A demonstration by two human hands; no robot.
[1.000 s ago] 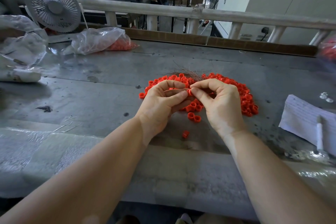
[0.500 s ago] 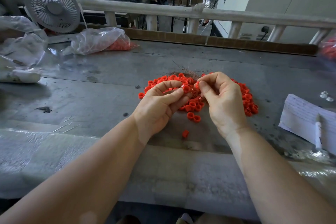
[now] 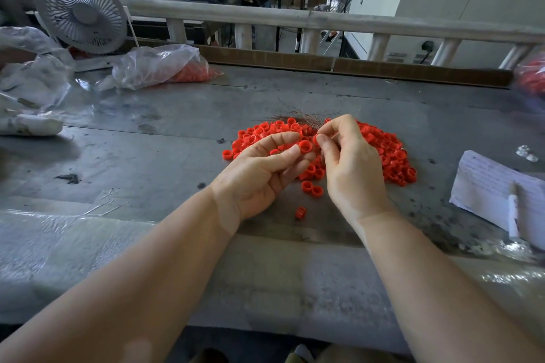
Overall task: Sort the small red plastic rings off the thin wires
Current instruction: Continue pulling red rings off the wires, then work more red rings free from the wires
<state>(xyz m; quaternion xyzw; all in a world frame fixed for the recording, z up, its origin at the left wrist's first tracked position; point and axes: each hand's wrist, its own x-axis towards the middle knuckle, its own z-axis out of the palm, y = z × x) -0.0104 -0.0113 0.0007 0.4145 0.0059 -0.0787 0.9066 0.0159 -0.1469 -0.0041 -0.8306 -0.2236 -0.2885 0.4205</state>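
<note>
**Status: Ring Sorting in Progress, Most of the Pile Unsorted**

The heap of small red plastic rings (image 3: pixel 386 153) lies at the middle of the grey metal desk (image 3: pixel 153 150), with a tuft of thin dark wires (image 3: pixel 300 115) protruding at its 12 o'clock edge. Both hands work above the heap.

- Left hand (image 3: pixel 259 177): palm up, fingers (image 3: pixel 280 138) loosely extended; thumb and forefinger pinch one red ring (image 3: pixel 305 145).
- Right hand (image 3: pixel 351 168): fingers curled, tips pressed together just beside that ring. Whether they grip a wire cannot be told.

Judged progress: a few loose rings lie at 6 o'clock of the heap, among them a single stray ring (image 3: pixel 300 212) nearest the desk edge. These may be sorted items. The bulk of the heap remains, with wires still tangled in it. A clear plastic bag holding red rings (image 3: pixel 165 66) sits at 10 o'clock.
</note>
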